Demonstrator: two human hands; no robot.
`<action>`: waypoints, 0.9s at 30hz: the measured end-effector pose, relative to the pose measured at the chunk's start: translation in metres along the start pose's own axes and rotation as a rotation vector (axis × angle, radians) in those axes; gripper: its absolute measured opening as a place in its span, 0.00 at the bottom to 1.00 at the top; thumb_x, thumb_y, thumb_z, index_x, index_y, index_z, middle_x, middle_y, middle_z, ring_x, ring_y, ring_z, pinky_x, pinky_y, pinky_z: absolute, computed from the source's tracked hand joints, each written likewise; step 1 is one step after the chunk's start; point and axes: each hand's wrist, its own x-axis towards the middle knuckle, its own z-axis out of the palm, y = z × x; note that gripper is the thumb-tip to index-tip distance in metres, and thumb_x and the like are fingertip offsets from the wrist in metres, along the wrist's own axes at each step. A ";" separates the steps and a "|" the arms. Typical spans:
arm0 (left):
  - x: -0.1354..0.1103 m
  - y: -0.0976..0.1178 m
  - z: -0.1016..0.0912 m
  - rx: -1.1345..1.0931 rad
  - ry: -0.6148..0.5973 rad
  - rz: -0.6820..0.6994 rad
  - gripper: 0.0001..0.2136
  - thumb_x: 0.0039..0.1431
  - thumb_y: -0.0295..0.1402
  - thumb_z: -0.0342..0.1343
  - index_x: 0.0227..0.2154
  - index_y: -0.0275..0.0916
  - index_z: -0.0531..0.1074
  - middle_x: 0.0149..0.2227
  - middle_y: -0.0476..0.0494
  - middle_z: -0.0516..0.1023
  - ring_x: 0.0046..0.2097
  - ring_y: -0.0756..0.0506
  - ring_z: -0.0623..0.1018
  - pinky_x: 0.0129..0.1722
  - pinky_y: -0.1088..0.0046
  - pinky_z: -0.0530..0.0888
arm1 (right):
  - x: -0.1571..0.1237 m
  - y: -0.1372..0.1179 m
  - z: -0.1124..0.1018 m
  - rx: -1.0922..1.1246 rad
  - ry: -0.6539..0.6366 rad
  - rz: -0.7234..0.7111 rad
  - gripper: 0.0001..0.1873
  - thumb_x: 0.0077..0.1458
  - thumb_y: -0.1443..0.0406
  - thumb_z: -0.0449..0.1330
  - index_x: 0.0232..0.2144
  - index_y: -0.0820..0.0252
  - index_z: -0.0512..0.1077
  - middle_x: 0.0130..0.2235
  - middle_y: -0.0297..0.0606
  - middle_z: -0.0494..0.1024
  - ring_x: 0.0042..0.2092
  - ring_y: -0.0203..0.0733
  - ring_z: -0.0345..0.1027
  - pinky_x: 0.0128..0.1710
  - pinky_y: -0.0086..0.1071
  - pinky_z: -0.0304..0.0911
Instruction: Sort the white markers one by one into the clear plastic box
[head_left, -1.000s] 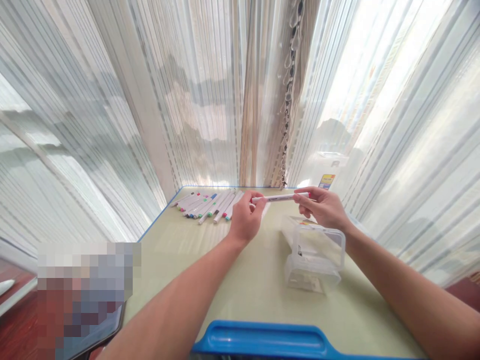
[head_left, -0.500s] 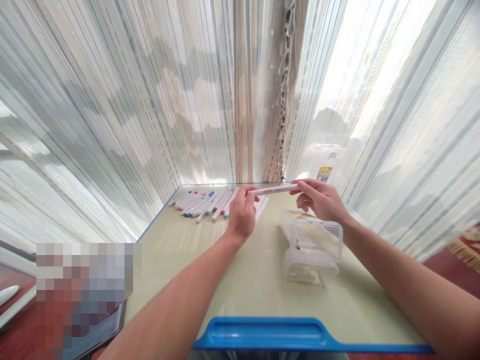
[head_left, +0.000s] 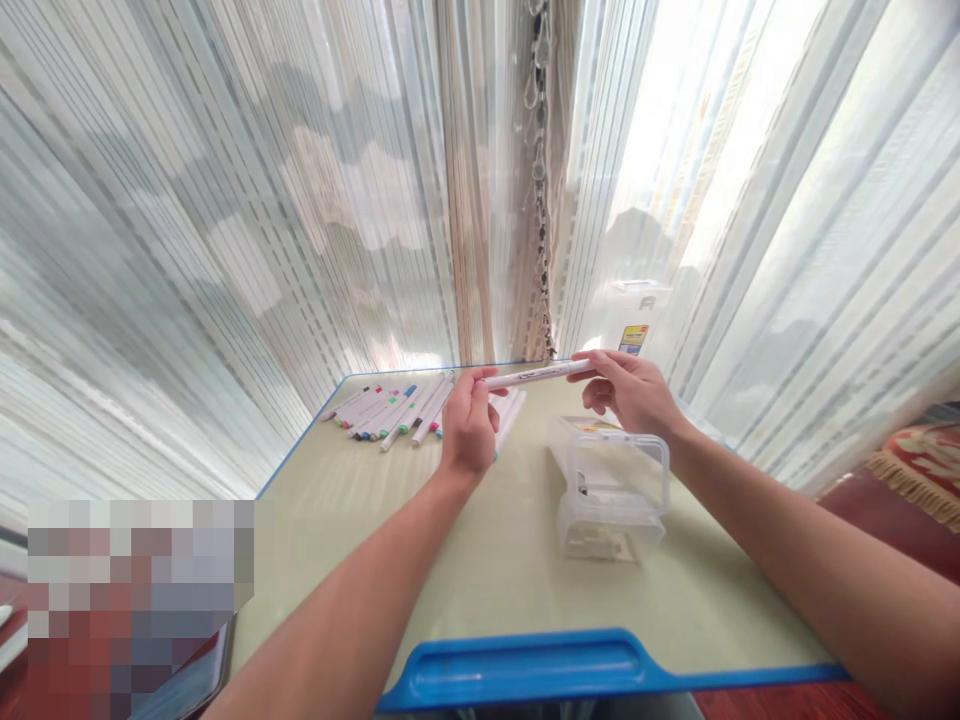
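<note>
Both of my hands hold one white marker [head_left: 536,375] level above the pale green table [head_left: 487,560]. My left hand [head_left: 466,428] pinches its left end, fingers closed. At the other end my right hand [head_left: 631,392] grips it between thumb and fingertips. Several white markers with coloured caps [head_left: 386,410] lie in a row at the table's far left, just beyond my left hand. A clear plastic box [head_left: 609,487] with a handle lies on its side under my right wrist.
The table has a blue rim with a blue handle moulding [head_left: 525,668] at the near edge. Sheer striped curtains [head_left: 225,220] close in the back and both sides. A blurred-out patch sits at lower left, a red rug [head_left: 922,455] at right.
The view has swung a little to the right and down, so hands and table sit slightly left of before. The marker stays held between both hands, barely shifted.
</note>
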 end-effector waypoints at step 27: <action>0.004 0.004 0.000 -0.008 0.050 0.000 0.12 0.64 0.35 0.47 0.44 0.37 0.71 0.31 0.49 0.73 0.18 0.55 0.64 0.17 0.78 0.59 | -0.002 -0.008 0.000 -0.017 -0.009 0.029 0.17 0.52 0.57 0.62 0.40 0.62 0.77 0.37 0.46 0.84 0.20 0.37 0.70 0.18 0.30 0.56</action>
